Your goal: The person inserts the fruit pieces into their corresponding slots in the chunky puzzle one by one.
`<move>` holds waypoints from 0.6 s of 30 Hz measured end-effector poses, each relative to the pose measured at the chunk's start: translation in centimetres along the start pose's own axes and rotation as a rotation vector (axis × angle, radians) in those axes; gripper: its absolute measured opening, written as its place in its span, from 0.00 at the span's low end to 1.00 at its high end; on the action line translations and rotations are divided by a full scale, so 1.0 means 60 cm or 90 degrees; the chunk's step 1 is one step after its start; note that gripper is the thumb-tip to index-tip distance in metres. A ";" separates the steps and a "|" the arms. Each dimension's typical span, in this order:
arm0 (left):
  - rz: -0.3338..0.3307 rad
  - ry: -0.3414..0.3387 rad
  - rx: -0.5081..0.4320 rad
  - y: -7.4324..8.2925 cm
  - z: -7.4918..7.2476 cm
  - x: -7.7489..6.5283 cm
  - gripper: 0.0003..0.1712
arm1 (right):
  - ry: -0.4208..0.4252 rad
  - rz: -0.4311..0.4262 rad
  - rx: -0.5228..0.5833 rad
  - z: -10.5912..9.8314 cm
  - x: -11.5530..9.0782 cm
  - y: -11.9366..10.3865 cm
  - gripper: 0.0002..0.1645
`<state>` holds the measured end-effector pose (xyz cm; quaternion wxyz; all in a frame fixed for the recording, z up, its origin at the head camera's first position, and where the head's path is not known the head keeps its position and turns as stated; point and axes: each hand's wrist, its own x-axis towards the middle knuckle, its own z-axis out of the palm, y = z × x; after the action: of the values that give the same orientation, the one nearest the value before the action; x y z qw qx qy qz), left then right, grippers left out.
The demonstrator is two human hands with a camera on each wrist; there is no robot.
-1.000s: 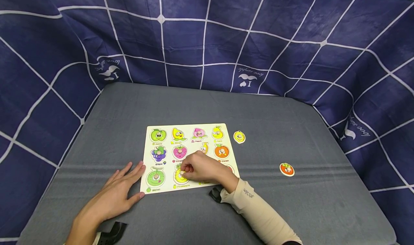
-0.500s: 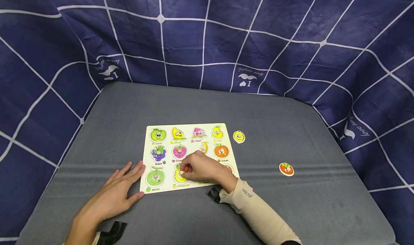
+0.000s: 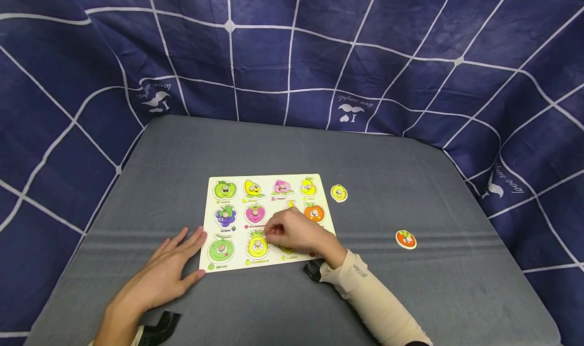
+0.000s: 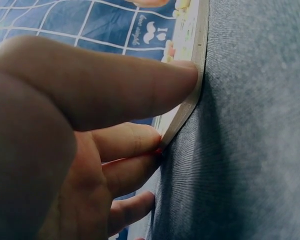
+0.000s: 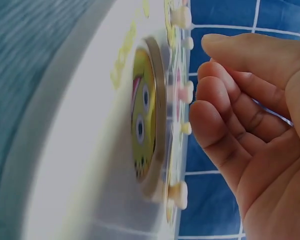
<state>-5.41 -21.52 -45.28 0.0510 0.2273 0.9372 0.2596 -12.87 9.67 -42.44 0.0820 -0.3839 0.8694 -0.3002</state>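
Observation:
The wooden fruit puzzle board [image 3: 241,252] lies on the grey table. My left hand [image 3: 159,270] rests at its left edge, fingers fairly straight; in the left wrist view the thumb [image 4: 135,85] touches the board's side [image 4: 182,112] near a corner. Just right of the pineapple piece [image 3: 258,249], which sits in its slot, my right hand [image 3: 298,229] hovers over the board. Its fingers [image 5: 215,130] are loosely bent with nothing between them in the right wrist view. Below them shows a yellow smiling face [image 5: 146,117] inside a cut-out. The hand partly hides the banana.
A loose yellow round piece [image 3: 339,193] lies right of the board. Farther right is a loose orange-red piece [image 3: 406,239] with a knob. Other knobbed fruits, such as the melon [image 3: 221,249] and grape [image 3: 225,216], sit in the board. A blue checked curtain [image 3: 292,46] surrounds the table.
My right hand has let go of the pineapple's knob and moved slightly right and up, uncovering the piece. The left hand keeps its place at the board's edge.

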 end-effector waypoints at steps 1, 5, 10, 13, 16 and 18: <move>0.000 0.000 0.000 0.000 0.000 0.000 0.45 | 0.008 -0.003 -0.003 -0.002 -0.003 0.001 0.03; -0.002 -0.003 -0.005 0.001 0.000 0.001 0.45 | 0.030 0.003 -0.016 -0.010 -0.014 0.009 0.02; -0.007 -0.011 -0.011 0.001 -0.001 0.003 0.45 | 0.053 0.018 -0.023 -0.022 -0.031 0.024 0.02; -0.007 -0.013 -0.011 0.000 0.000 0.004 0.45 | 0.074 0.013 -0.015 -0.029 -0.040 0.034 0.02; -0.005 -0.009 -0.012 0.000 0.000 0.003 0.45 | 0.091 0.009 -0.011 -0.036 -0.048 0.044 0.02; -0.005 -0.009 -0.013 0.000 0.000 0.003 0.45 | 0.100 0.010 -0.013 -0.041 -0.054 0.049 0.01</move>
<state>-5.59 -21.47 -45.28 0.0610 0.2247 0.9351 0.2672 -13.38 14.66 -42.50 0.0118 -0.3531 0.8791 -0.3199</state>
